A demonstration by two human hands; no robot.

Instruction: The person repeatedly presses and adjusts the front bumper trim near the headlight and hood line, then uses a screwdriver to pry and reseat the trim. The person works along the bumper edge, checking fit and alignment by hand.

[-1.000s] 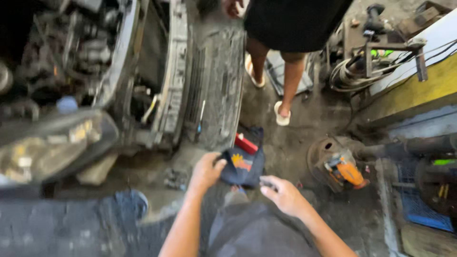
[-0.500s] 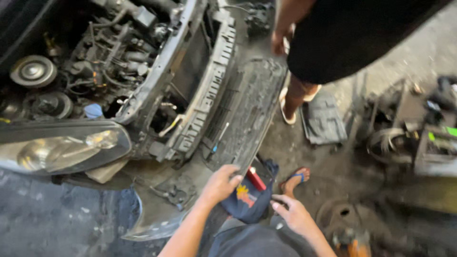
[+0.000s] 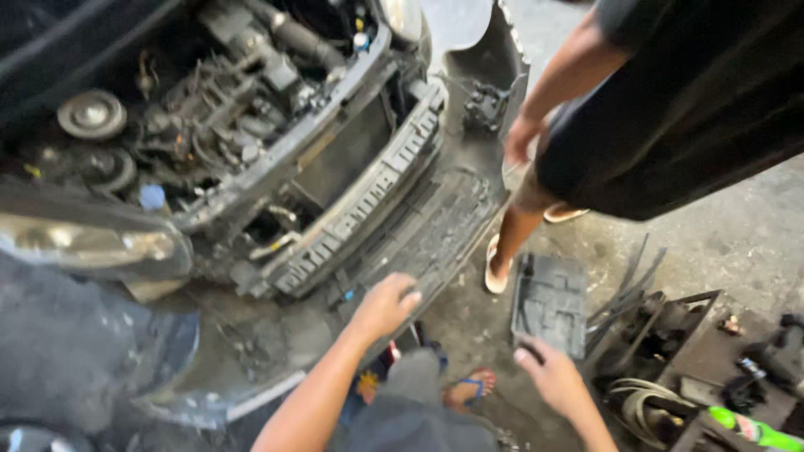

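Observation:
My left hand (image 3: pixel 385 305) reaches forward and curls its fingers over the lower edge of a loose black front bumper (image 3: pixel 435 226), which hangs in front of the car. My right hand (image 3: pixel 548 377) hovers low at the right with its fingers slightly bent and nothing in it. It is just below a flat black plastic cover (image 3: pixel 548 305) lying on the concrete floor. My knee in grey cloth (image 3: pixel 410 410) and my foot in a blue flip-flop (image 3: pixel 471 389) show between my arms.
Another person in dark shorts (image 3: pixel 670 125) stands close at the right, one sandalled foot (image 3: pixel 497 268) beside the bumper. The open engine bay (image 3: pixel 209 109) and a headlight (image 3: pixel 92 243) fill the left. Scrap metal parts (image 3: pixel 695 351) and a green bottle (image 3: pixel 745 428) crowd the lower right.
My left hand has left the dark pouch with the red tool on the floor and risen to the bumper's edge. My right hand has shifted right, towards the black cover. The view has swung upward.

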